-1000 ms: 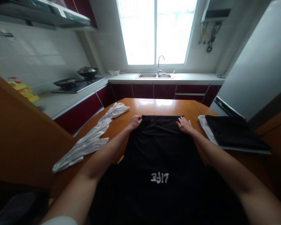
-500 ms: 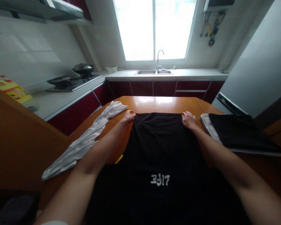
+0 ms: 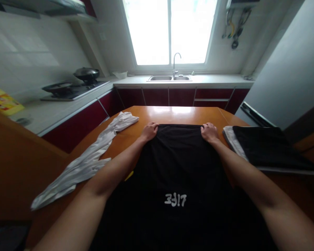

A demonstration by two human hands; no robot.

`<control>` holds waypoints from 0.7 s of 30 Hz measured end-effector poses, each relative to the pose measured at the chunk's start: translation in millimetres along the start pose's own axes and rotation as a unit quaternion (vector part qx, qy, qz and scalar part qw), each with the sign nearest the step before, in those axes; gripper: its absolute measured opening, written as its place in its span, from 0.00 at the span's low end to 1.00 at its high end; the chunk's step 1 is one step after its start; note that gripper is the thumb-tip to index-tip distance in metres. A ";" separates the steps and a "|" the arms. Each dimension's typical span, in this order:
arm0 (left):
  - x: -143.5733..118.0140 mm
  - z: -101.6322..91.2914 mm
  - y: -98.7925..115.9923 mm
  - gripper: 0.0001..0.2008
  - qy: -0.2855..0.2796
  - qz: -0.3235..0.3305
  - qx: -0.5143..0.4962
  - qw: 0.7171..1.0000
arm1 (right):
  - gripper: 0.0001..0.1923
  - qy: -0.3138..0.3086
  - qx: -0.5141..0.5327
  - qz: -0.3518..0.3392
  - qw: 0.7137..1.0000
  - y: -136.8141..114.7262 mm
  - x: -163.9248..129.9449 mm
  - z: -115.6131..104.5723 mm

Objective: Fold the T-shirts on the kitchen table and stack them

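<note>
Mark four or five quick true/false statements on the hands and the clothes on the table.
1. Both hands grip the far edge of the black garment. True: the left hand and right hand are at its far corners.
2. The white garment lies to the right of the black one. False: it lies to the left, stretched along the table.
3. A folded dark stack sits beside the right hand. True.
4. The black garment is plain. False: it bears white lettering.
5. The left hand rests on the white garment. False: it is apart from it.
</note>
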State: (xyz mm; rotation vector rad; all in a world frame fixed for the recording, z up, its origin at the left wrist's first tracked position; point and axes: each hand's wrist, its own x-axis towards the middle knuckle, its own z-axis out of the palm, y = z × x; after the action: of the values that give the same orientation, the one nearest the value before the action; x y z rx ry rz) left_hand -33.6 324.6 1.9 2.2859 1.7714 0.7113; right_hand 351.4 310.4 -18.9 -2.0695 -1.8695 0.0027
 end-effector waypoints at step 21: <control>2.9 -13.9 -4.9 0.21 0.044 -0.172 -0.061 0.982 | 0.25 -0.016 0.161 0.178 0.971 -14.9 3.7 -24.6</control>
State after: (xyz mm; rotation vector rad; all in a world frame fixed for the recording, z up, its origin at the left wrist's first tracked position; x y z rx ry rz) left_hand -43.7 326.6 12.8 1.8293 2.0285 0.8355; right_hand 343.3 308.7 8.8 -2.1438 -1.3778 0.4021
